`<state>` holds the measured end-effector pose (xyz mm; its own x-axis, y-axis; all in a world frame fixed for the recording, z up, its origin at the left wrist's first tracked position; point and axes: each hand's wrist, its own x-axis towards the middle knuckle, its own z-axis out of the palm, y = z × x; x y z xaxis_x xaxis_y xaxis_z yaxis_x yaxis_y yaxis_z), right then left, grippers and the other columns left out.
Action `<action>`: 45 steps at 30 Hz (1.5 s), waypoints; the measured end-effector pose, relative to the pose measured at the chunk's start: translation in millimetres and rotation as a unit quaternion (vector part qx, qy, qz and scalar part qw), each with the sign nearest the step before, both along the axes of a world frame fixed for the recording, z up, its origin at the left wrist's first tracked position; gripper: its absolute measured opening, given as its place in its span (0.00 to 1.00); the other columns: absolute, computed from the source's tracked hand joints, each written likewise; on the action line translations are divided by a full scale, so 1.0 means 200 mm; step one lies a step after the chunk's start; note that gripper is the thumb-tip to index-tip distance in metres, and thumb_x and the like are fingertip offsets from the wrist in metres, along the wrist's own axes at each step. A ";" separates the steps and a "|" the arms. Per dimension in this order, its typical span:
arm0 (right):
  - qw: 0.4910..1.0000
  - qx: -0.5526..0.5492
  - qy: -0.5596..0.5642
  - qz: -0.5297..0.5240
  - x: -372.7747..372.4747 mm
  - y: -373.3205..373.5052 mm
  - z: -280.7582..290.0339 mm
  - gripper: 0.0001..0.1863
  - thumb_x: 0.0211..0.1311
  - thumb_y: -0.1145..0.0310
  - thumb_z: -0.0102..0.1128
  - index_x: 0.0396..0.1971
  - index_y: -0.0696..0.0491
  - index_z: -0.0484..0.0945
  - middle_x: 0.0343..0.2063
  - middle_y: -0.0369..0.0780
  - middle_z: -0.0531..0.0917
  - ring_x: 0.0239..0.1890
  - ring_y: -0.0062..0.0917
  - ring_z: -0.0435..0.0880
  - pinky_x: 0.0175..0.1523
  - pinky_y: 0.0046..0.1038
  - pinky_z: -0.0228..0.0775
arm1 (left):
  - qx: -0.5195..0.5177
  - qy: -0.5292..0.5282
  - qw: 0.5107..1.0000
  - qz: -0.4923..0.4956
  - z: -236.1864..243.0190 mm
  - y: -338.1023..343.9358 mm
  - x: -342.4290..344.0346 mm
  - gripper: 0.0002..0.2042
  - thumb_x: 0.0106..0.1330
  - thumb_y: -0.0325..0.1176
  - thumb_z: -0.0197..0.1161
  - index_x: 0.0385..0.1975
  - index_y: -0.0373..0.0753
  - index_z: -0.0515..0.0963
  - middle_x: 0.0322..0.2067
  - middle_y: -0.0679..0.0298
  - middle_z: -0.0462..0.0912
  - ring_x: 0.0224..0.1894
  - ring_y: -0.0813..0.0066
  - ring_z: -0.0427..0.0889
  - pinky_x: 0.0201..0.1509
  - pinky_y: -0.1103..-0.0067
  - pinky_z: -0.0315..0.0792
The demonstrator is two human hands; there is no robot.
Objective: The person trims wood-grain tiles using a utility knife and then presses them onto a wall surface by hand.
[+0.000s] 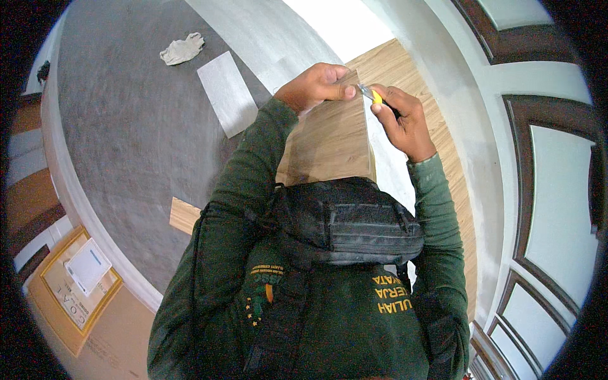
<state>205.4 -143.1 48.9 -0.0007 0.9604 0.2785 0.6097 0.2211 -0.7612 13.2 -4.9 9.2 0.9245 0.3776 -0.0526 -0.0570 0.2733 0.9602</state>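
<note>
My left hand (318, 87) grips the far end of a wood-grain plank (332, 139), thumb on its face and fingers going behind the edge. The plank reaches back toward the black bag (354, 221) on my chest. Just right of the plank's far corner, my right hand (402, 117) is closed around a yellow and black utility knife (376, 97). Its metal blade points at the plank's edge beside my left thumb; whether it touches the plank I cannot tell.
On the dark grey floor sheet (139, 126) lie a pale grey board (228, 94), a crumpled whitish cloth (182, 49) and a small wood-grain offcut (184, 215). Wood-grain flooring (437, 120) runs along the right wall. A gold-framed picture (76, 285) rests on cardboard at lower left.
</note>
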 end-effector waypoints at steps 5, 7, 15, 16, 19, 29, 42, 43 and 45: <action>1.000 -0.006 0.001 -0.003 0.00 0.02 -0.01 0.14 0.62 0.68 0.64 0.45 0.59 0.82 0.22 0.43 0.78 0.24 0.29 0.76 0.31 0.30 0.67 | 0.001 -0.018 1.000 0.014 -0.05 0.00 0.01 0.26 0.64 0.45 0.68 0.50 0.27 0.78 0.42 0.58 0.84 0.46 0.72 0.79 0.55 0.77 0.70; 1.000 0.002 0.010 -0.012 0.01 0.03 -0.01 0.14 0.62 0.68 0.64 0.45 0.59 0.82 0.22 0.43 0.78 0.24 0.29 0.76 0.31 0.30 0.67 | -0.004 -0.020 1.000 0.005 -0.03 -0.02 0.03 0.25 0.64 0.45 0.68 0.50 0.27 0.78 0.42 0.58 0.84 0.46 0.73 0.79 0.54 0.77 0.70; 0.998 0.062 -0.007 0.007 0.02 0.01 -0.03 0.14 0.61 0.69 0.64 0.44 0.60 0.82 0.24 0.43 0.79 0.24 0.30 0.76 0.31 0.31 0.68 | 0.023 -0.017 1.000 -0.012 -0.04 0.00 0.03 0.22 0.65 0.44 0.67 0.46 0.28 0.79 0.40 0.60 0.83 0.44 0.75 0.78 0.52 0.77 0.71; 0.998 0.062 -0.009 0.005 0.03 0.00 -0.03 0.14 0.61 0.69 0.64 0.44 0.60 0.82 0.24 0.43 0.79 0.24 0.30 0.76 0.31 0.31 0.68 | 0.032 -0.013 0.999 -0.011 -0.06 0.00 0.04 0.22 0.65 0.44 0.67 0.45 0.28 0.79 0.39 0.61 0.83 0.44 0.75 0.78 0.52 0.77 0.71; 1.000 0.005 -0.010 0.007 0.03 0.00 0.00 0.14 0.61 0.69 0.65 0.44 0.60 0.82 0.24 0.43 0.79 0.24 0.30 0.77 0.32 0.30 0.69 | 0.013 -0.020 1.000 -0.007 -0.06 -0.02 0.04 0.21 0.65 0.44 0.67 0.44 0.28 0.79 0.38 0.61 0.83 0.44 0.76 0.78 0.51 0.77 0.71; 0.999 0.016 0.034 -0.035 0.03 0.02 -0.04 0.14 0.61 0.69 0.64 0.44 0.61 0.82 0.25 0.45 0.81 0.26 0.32 0.79 0.33 0.30 0.70 | -0.031 -0.013 0.999 -0.017 -0.01 -0.04 0.04 0.24 0.64 0.43 0.68 0.50 0.27 0.78 0.41 0.59 0.84 0.45 0.74 0.78 0.55 0.76 0.70; 0.998 -0.046 0.021 -0.049 0.07 0.07 -0.06 0.17 0.66 0.69 0.60 0.49 0.64 0.81 0.33 0.43 0.85 0.34 0.22 0.80 0.42 0.25 0.73 | -0.050 -0.030 0.998 -0.037 -0.03 -0.04 0.06 0.24 0.64 0.41 0.68 0.51 0.26 0.78 0.44 0.58 0.84 0.47 0.72 0.80 0.55 0.76 0.70; 0.995 -0.041 0.047 -0.083 0.08 0.06 -0.09 0.17 0.67 0.69 0.59 0.50 0.63 0.80 0.33 0.41 0.84 0.34 0.21 0.79 0.42 0.25 0.72 | -0.041 -0.020 0.999 -0.029 -0.03 -0.03 0.06 0.24 0.64 0.40 0.68 0.51 0.26 0.78 0.44 0.57 0.84 0.47 0.72 0.80 0.55 0.76 0.70; 0.988 -0.031 0.080 -0.126 0.08 0.03 -0.09 0.17 0.68 0.68 0.57 0.52 0.62 0.80 0.33 0.38 0.83 0.34 0.19 0.77 0.42 0.23 0.71 | -0.033 -0.010 0.999 -0.018 -0.03 -0.02 0.05 0.23 0.65 0.40 0.68 0.51 0.25 0.77 0.44 0.56 0.85 0.47 0.71 0.80 0.56 0.76 0.71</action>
